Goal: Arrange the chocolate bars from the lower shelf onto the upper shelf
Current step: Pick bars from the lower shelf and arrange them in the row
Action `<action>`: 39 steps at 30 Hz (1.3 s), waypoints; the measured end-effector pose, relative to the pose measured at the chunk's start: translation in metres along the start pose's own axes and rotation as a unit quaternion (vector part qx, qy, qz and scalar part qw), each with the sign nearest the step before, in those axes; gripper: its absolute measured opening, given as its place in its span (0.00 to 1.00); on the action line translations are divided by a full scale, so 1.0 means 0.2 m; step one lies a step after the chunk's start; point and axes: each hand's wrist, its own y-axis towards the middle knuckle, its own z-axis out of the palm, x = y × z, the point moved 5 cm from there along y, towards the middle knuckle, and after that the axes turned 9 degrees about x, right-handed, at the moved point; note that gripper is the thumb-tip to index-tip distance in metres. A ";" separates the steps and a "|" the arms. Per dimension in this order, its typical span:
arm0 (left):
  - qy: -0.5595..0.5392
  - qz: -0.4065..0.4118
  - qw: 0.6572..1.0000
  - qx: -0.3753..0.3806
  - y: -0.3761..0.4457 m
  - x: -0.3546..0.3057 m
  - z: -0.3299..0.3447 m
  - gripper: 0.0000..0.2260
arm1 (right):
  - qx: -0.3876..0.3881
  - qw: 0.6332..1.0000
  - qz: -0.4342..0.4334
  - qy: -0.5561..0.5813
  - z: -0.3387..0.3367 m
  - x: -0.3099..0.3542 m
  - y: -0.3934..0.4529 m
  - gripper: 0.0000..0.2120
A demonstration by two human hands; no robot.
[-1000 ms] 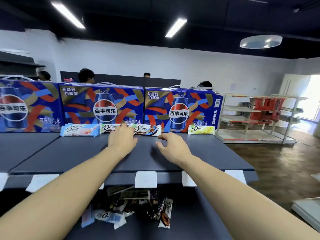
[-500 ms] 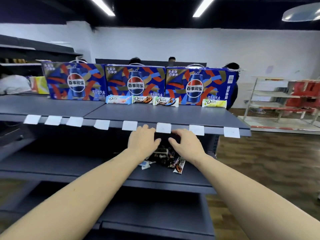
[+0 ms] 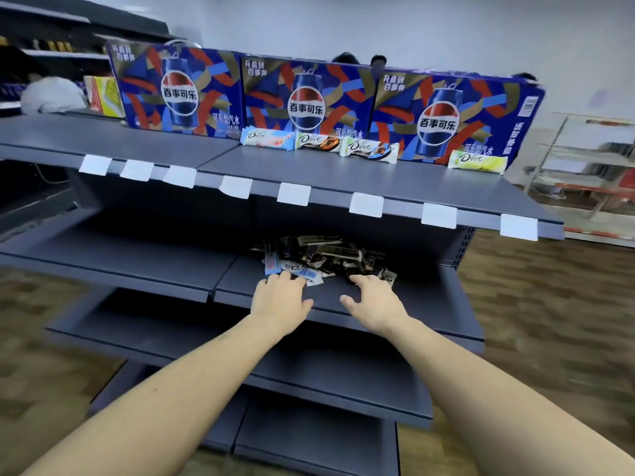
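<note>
A pile of chocolate bars (image 3: 326, 255) lies on the lower shelf (image 3: 137, 255), under the upper shelf (image 3: 343, 180). Several Dove bars stand in a row on the upper shelf: a pale blue-pink bar (image 3: 267, 139), a brown bar (image 3: 318, 142), a dark bar (image 3: 369, 152) and, set apart at the right, a yellow-green bar (image 3: 477, 161). My left hand (image 3: 280, 298) reaches to the pile's near left edge, its fingertips at a light blue wrapper (image 3: 302, 271). My right hand (image 3: 374, 298) reaches to the pile's near right edge. Both hands hold nothing, fingers relaxed.
Three blue Pepsi cartons (image 3: 309, 97) stand behind the bars on the upper shelf. White price tags (image 3: 366, 204) hang along its front edge. Two more dark shelves (image 3: 309, 383) sit below. A light rack (image 3: 584, 176) stands at the right on a wooden floor. People's heads show behind the cartons.
Both hands have dropped from the upper shelf, past its front edge, down to the pile on the lower shelf. The view has tilted down.
</note>
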 end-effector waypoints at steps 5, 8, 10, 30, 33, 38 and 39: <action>-0.027 -0.004 0.999 0.034 0.10 0.12 0.16 0.23 | 0.036 0.999 0.006 -0.001 0.19 0.02 0.16 0.28; -0.043 -0.003 0.998 0.050 0.19 0.18 0.25 0.22 | 0.048 0.999 0.013 0.003 0.27 0.02 0.27 0.28; -0.055 -0.003 0.997 0.059 0.26 0.22 0.31 0.22 | 0.052 0.998 0.017 0.005 0.33 0.02 0.36 0.28; -0.031 -0.033 0.998 0.041 0.95 0.64 0.75 0.28 | -0.126 0.988 0.049 0.073 0.73 -0.01 1.05 0.24; -0.039 -0.043 0.998 0.028 0.96 0.62 0.74 0.26 | -0.169 0.977 0.050 0.121 0.75 -0.03 1.03 0.19; -0.063 -0.049 0.996 0.034 0.92 0.60 0.69 0.20 | -0.162 0.972 0.030 0.166 0.72 -0.06 0.94 0.13; -0.062 -0.050 0.996 0.037 0.91 0.61 0.69 0.20 | -0.157 0.972 0.034 0.172 0.72 -0.06 0.92 0.12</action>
